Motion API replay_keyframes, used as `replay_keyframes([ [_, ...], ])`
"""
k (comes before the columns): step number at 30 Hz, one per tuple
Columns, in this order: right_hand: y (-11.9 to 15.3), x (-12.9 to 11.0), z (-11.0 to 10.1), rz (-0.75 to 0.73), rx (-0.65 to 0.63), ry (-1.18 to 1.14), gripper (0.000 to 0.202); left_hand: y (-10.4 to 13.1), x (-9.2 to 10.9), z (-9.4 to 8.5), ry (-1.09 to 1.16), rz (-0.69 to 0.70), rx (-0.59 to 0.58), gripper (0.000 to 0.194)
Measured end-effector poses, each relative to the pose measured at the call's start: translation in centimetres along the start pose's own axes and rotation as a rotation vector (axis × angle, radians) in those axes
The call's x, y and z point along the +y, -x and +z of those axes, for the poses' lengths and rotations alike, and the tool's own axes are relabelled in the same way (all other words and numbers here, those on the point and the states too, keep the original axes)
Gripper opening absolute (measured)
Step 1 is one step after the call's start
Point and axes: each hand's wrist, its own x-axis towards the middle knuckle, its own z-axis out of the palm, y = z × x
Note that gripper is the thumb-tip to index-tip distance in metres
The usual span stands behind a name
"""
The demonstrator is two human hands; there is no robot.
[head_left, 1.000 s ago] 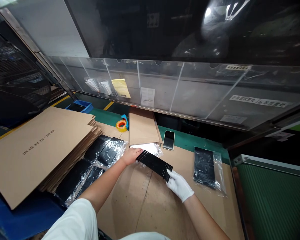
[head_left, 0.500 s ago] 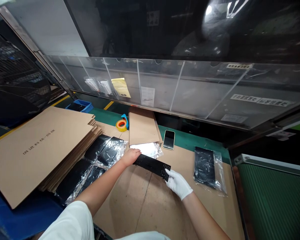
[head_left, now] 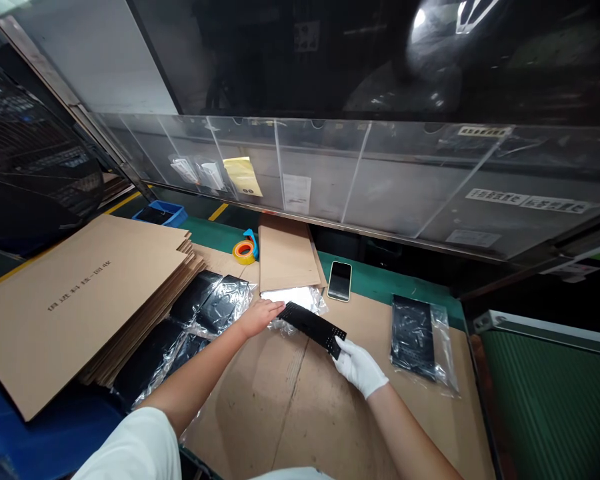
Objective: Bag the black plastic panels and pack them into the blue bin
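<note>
A black perforated panel [head_left: 313,325], long and narrow with small holes at its ends, is held tilted above the cardboard-covered bench. My bare left hand [head_left: 261,317] grips its far left end, fingers closed on the edge. My right hand [head_left: 357,363], in a white glove, pinches the opposite end between thumb and fingers. Clear plastic bags [head_left: 300,300] lie just behind the panel, partly hidden by it. To the left are several black panels in clear bags [head_left: 223,303]; another bagged black panel [head_left: 413,337] rests on the right.
A tall stack of cardboard sheets [head_left: 85,287] stands at the left. Behind the work lie a tape roll with a blue dispenser [head_left: 245,252], a brown carton [head_left: 285,253] and a phone [head_left: 339,281]. A blue bin [head_left: 161,213] sits farther back. Clear pockets hang low across the back.
The panel has shifted slightly right and its tilt has changed, still between both hands. My left hand has moved a little with it; the surroundings look the same.
</note>
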Motion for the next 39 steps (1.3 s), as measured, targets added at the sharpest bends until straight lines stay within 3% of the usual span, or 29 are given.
replay_keyframes([
  [5, 0.5, 0.6, 0.4, -0.038, -0.042, 0.039, 0.035, 0.1, 1.3, 0.0, -0.065, 0.023, 0.051, 0.038],
  [14, 0.0, 3.3, 1.8, -0.030, -0.045, 0.060, 0.042, 0.2, 7.8, 1.4, 0.001, -0.053, 0.152, 0.038],
  [17, -0.1, 3.4, 2.1, -0.043, -0.049, 0.049, 0.043, 0.5, 9.5, 1.2, 0.101, -0.153, 0.202, 0.040],
  [20, 0.3, 3.6, 1.9, -0.075, -0.011, 0.087, 0.045, 0.8, 10.2, 0.1, 0.232, -0.373, 0.272, 0.033],
  [22, 0.7, 3.9, 1.3, -0.108, 0.020, 0.135, 0.046, 0.2, 9.7, -1.0, 0.318, -0.513, 0.335, 0.028],
  [24, 1.1, 4.4, 0.6, -0.135, 0.043, 0.179, 0.048, -1.2, 8.4, -2.1, 0.374, -0.534, 0.347, 0.030],
  [27, 1.5, 5.3, -0.5, -0.145, 0.090, 0.223, 0.054, -4.8, 5.8, -3.5, 0.335, -0.391, 0.196, 0.040],
  [30, 1.8, 5.8, -0.9, -0.146, 0.079, 0.239, 0.058, -8.9, 3.7, -4.2, 0.216, -0.266, -0.075, 0.045],
  [33, 1.9, 5.7, -0.8, -0.149, 0.043, 0.270, 0.058, -12.0, 2.6, -4.2, 0.159, -0.215, -0.303, 0.036],
  [36, 1.9, 5.5, -0.7, -0.146, 0.058, 0.300, 0.058, -13.6, 2.1, -3.8, 0.175, -0.157, -0.378, 0.015],
  [39, 1.7, 5.6, -0.7, -0.148, 0.035, 0.261, 0.057, -14.0, 2.7, -3.1, 0.194, -0.124, -0.380, 0.009],
])
